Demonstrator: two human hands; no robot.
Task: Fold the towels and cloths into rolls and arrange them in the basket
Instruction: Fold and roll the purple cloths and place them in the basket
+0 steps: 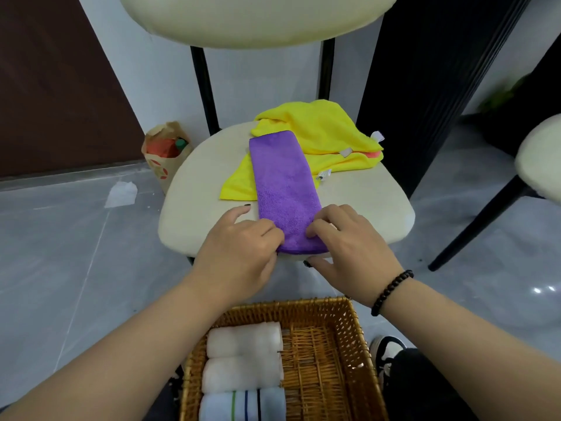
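The left hand [243, 238] grips the near left corner of the purple cloth [283, 189], its fingers curled over the edge where the cloth meets the front of the seat. The right hand [349, 241] holds the near right corner in the same way, the fingers bent on top of the cloth and the thumb reaching below the near edge (a dark bead bracelet [391, 291] sits on this wrist). Between the two hands the near end of the purple cloth looks a little rounded and thick.

The purple cloth is folded into a long narrow strip and lies along the cream chair seat [194, 202], running away from the person. Its far part lies over the yellow cloths [321, 132], which are crumpled in a loose pile at the back right of the seat, with one yellow corner coming out on the left side of the strip. A bit of orange fabric [375, 154] shows at the right edge of the pile.

Below the hands, close to the person, stands a wicker basket [328, 344]. In its left half three rolls lie side by side, touching: two white towel rolls [243, 340] and, nearest, a pale striped towel roll [243, 405]. The right half of the basket shows only the woven bottom.

On the floor left of the chair stands a paper bag [165, 153], and near it lies a crumpled white tissue [121, 194].
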